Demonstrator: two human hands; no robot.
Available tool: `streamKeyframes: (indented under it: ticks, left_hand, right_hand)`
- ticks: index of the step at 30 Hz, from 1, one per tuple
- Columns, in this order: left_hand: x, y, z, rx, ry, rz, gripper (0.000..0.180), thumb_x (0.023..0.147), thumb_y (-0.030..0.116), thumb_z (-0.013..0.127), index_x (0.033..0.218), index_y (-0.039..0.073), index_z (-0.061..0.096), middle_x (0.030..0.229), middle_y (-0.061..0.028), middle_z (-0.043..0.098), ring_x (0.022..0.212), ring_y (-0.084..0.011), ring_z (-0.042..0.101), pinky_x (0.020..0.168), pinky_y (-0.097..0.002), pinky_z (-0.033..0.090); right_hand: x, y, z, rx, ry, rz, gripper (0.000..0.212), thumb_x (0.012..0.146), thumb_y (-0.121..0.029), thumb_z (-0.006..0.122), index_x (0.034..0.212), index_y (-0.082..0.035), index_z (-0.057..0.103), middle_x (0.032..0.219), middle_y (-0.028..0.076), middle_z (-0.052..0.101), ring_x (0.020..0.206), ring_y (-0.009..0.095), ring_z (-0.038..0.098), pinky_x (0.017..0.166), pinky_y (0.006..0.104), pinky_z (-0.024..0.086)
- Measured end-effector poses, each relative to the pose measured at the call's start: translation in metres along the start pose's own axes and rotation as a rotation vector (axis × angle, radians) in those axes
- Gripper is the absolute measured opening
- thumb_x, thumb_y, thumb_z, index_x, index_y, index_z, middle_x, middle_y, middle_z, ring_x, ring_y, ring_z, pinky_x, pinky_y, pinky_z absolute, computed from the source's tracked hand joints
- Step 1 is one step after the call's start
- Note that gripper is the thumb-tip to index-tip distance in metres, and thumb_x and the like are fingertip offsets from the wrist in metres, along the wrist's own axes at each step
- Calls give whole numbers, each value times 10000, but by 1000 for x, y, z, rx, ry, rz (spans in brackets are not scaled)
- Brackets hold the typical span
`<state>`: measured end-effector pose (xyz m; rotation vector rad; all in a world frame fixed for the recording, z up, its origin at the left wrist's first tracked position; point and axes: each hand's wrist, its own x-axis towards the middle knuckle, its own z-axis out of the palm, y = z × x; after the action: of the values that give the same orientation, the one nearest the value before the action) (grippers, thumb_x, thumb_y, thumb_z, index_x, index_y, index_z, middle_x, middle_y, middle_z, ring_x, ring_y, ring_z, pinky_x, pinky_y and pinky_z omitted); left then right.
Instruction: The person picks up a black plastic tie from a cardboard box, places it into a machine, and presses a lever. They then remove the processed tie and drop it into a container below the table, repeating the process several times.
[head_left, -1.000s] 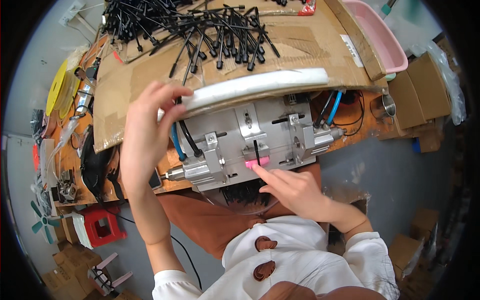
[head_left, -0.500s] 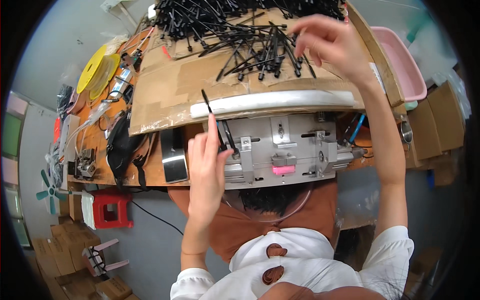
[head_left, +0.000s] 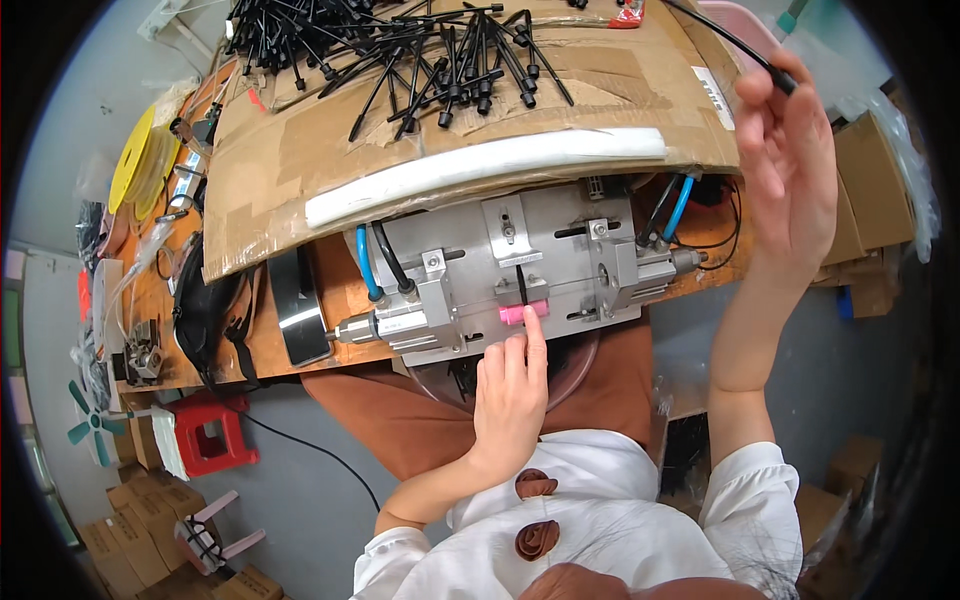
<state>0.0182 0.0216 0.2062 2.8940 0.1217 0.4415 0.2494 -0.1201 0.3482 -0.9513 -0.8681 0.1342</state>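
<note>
My left hand [head_left: 512, 400] reaches over the front of a metal fixture [head_left: 480, 225], its index finger stretched out and the other fingers loosely bent. The fingertip touches a small pink block [head_left: 515, 313] at the fixture's middle. A thin black rod [head_left: 522, 285] lies across the fixture and meets the pink block at that fingertip. My right hand [head_left: 795, 170] is raised at the far right, with its fingertips closed on a black knob-ended rod [head_left: 740, 45]. A pile of similar black rods [head_left: 450, 75] lies on the cardboard [head_left: 280, 160] beyond the fixture.
A white padded strip [head_left: 490, 170] runs along the cardboard's near edge. Metal cylinders with blue and black hoses flank the fixture. A dark phone-like slab [head_left: 298, 310] and a black bag [head_left: 205, 310] lie at left. A clear bowl [head_left: 580, 370] rests on my lap.
My left hand has moved right and down to the pink block, and the rod it held now lies on the fixture. My right hand has drawn back from the pile with a rod.
</note>
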Motion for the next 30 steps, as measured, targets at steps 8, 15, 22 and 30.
streamKeyframes:
  ticks: [8,15,22,30]
  left_hand:
    - [-3,-2,-5,-79,4,-79,708,740,44,698,1379,-30,402,1019,-121,509,932,-290,469,841,-383,408]
    - [-13,-20,-34,-81,148,-226,754,677,22,754,1368,6,455,1037,-105,552,931,-264,453,822,-355,399]
    - [-12,-26,-42,-87,136,-219,759,669,-2,750,1370,20,460,1006,-109,533,919,-264,450,807,-362,405]
    - [157,-80,-76,-59,464,177,387,758,-27,639,1131,19,547,986,-180,516,930,-343,521,809,-412,441]
  right_hand:
    - [-100,25,49,-743,-58,28,316,739,112,681,1036,35,604,940,139,691,697,143,649,555,227,523]
    - [-184,87,86,-1150,-320,2,601,718,-23,716,1281,49,521,709,61,614,536,142,555,480,295,451]
    - [-182,96,91,-1175,-354,87,600,745,-39,688,1308,38,494,718,63,617,585,153,601,490,293,465]
    - [-86,64,75,-1287,-308,-229,401,754,-27,648,1153,-24,612,814,58,643,675,194,641,543,302,505]
